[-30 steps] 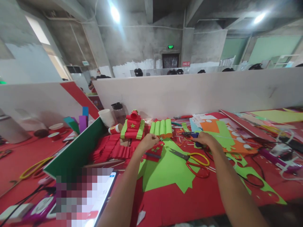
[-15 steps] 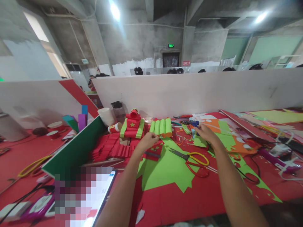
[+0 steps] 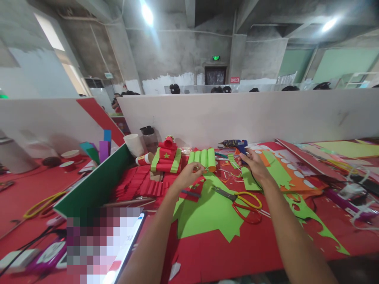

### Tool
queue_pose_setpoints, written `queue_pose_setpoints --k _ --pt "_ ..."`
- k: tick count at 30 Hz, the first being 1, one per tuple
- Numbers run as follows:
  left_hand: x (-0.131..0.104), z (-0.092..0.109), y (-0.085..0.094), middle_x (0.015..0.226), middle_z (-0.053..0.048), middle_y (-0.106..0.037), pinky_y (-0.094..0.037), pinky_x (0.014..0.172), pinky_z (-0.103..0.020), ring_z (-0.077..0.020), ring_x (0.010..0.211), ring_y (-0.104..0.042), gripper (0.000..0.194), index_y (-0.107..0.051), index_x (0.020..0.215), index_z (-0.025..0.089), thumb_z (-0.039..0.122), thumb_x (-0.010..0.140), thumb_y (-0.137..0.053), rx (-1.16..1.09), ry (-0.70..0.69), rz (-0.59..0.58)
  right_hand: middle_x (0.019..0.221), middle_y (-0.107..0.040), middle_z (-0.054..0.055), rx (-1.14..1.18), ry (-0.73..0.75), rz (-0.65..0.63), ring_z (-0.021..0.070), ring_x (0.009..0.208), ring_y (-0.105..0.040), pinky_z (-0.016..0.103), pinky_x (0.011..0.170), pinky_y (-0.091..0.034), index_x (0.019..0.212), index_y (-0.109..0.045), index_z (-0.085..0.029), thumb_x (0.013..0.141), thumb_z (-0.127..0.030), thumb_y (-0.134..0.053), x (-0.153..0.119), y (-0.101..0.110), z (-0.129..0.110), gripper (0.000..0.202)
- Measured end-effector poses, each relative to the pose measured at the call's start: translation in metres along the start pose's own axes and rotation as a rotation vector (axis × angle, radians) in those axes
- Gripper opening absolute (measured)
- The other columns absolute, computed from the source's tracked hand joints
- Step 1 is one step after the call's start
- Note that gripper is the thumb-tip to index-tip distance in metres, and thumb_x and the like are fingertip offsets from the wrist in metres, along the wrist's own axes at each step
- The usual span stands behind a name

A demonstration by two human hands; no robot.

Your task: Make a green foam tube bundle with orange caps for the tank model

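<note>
Worktop (image 3: 231, 256) is red and crowded. Open scissors (image 3: 229, 195), one handle loop yellow and the other red, lie between the two forearms, blades on a jagged-edged green sheet (image 3: 207, 221). A red card (image 3: 195, 185) with small green stars overlaps the sheet's far left part, just below the left hand (image 3: 191, 174). To the left: folded red paper strips (image 3: 139, 183), then a dark green board (image 3: 94, 181) standing on edge at a slant, a lit phone (image 3: 130, 236) nearer the wearer. Cut green and orange sheets cover the right side. A white partition (image 3: 237, 114) closes off the back.

Glue gun (image 3: 240, 144) is over the far middle of the worktop, in front of the partition. Its long axis runs sideways, close to level; nozzle points to the wearer's left, handle slopes down into the right hand (image 3: 254, 163). The right hand is closed on that handle. The left hand is narrow, thumb and fingers pinched on a small green piece (image 3: 206, 169).

Gun body is blue, with a dark, speckled barrel. Beside the left fingertips, smooth green paper rolls (image 3: 202, 158) lie side by side, orange showing underneath. Left of them, a tiered red paper model (image 3: 167, 155) has green side bands and a star on its front.
</note>
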State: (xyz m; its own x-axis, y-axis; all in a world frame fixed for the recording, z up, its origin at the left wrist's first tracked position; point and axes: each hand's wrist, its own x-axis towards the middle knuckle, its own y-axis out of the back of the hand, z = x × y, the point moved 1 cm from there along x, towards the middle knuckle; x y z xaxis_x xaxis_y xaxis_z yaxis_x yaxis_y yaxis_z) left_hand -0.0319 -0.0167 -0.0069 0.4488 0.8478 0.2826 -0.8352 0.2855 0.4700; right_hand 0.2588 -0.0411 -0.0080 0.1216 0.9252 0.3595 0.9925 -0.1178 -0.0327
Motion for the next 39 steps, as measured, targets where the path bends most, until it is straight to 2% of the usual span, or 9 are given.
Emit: queue_pose_setpoints --k 6,11,18,21,26,32,36,39 --pt "-0.004 0.016 0.003 0.123 -0.013 -0.062 -0.05 0.084 -0.031 -0.024 0.107 -0.06 0.029 -0.062 0.074 0.016 0.044 0.082 -0.063 -0.193 -0.06 -0.019 0.071 -0.06 -0.002 -0.084 0.062 -0.076 0.0155 0.063 -0.056 0.03 0.063 -0.047 0.109 -0.053 -0.023 0.079 -0.043 -0.071 -0.005 -0.016 -0.005 0.04" --pt "-0.006 0.019 0.004 0.139 -0.012 -0.054 -0.049 0.09 -0.033 -0.0281 0.124 -0.053 0.027 -0.064 0.074 0.017 0.043 0.079 -0.069 -0.349 -0.053 -0.031 0.071 -0.057 -0.001 -0.213 0.103 -0.14 0.0153 0.066 -0.052 0.03 0.065 -0.043 0.093 -0.056 -0.021 0.082 -0.041 -0.068 -0.009 -0.024 -0.009 0.026" --pt "-0.003 0.014 0.002 0.143 -0.012 -0.052 -0.049 0.094 -0.039 -0.027 0.113 -0.062 0.026 -0.063 0.075 0.016 0.04 0.076 -0.073 -0.564 0.043 -0.001 0.069 -0.056 -0.001 -0.273 0.079 -0.149 0.0148 0.062 -0.05 0.029 0.06 -0.041 0.086 -0.055 -0.021 0.079 -0.044 -0.069 -0.012 -0.032 -0.01 0.028" --pt "-0.003 0.014 0.0 0.137 -0.012 -0.057 -0.049 0.097 -0.037 -0.0242 0.109 -0.065 0.026 -0.062 0.075 0.015 0.036 0.074 -0.076 -0.68 0.07 0.009 0.068 -0.056 -0.002 -0.271 0.082 -0.167 0.0144 0.06 -0.049 0.029 0.058 -0.04 0.086 -0.056 -0.02 0.079 -0.044 -0.068 -0.012 -0.036 -0.01 0.027" --pt "-0.004 0.015 -0.002 0.111 -0.012 -0.071 -0.051 0.094 -0.031 -0.0211 0.103 -0.068 0.024 -0.061 0.075 0.014 0.031 0.072 -0.078 -0.842 0.093 0.032 0.068 -0.056 -0.002 -0.261 0.078 -0.18 0.0149 0.061 -0.05 0.028 0.057 -0.042 0.088 -0.058 -0.021 0.079 -0.044 -0.069 -0.013 -0.039 -0.01 0.027" --pt "-0.002 0.012 -0.001 0.091 -0.007 -0.073 -0.053 0.089 -0.027 -0.015 0.088 -0.07 0.021 -0.062 0.076 0.014 0.024 0.068 -0.079 -0.914 0.102 0.117 0.077 -0.061 0.0 -0.25 0.098 -0.157 0.0148 0.065 -0.051 0.028 0.061 -0.044 0.096 -0.061 -0.02 0.079 -0.042 -0.07 -0.009 -0.037 -0.007 0.029" --pt "0.0 0.01 0.0 0.083 -0.003 -0.072 -0.054 0.082 -0.022 -0.0101 0.077 -0.068 0.022 -0.062 0.075 0.014 0.024 0.067 -0.08 -0.945 0.089 0.188 0.08 -0.061 0.0 -0.245 0.099 -0.135 0.0143 0.066 -0.05 0.027 0.06 -0.044 0.102 -0.061 -0.02 0.078 -0.041 -0.072 -0.007 -0.034 -0.005 0.034" --pt "0.001 0.009 0.0 0.091 -0.005 -0.073 -0.053 0.086 -0.022 -0.0097 0.078 -0.068 0.022 -0.062 0.075 0.014 0.024 0.067 -0.08 -0.952 0.091 0.249 0.077 -0.059 -0.001 -0.22 0.1 -0.139 0.0139 0.064 -0.049 0.027 0.059 -0.043 0.101 -0.061 -0.02 0.077 -0.041 -0.072 -0.008 -0.034 -0.007 0.034"
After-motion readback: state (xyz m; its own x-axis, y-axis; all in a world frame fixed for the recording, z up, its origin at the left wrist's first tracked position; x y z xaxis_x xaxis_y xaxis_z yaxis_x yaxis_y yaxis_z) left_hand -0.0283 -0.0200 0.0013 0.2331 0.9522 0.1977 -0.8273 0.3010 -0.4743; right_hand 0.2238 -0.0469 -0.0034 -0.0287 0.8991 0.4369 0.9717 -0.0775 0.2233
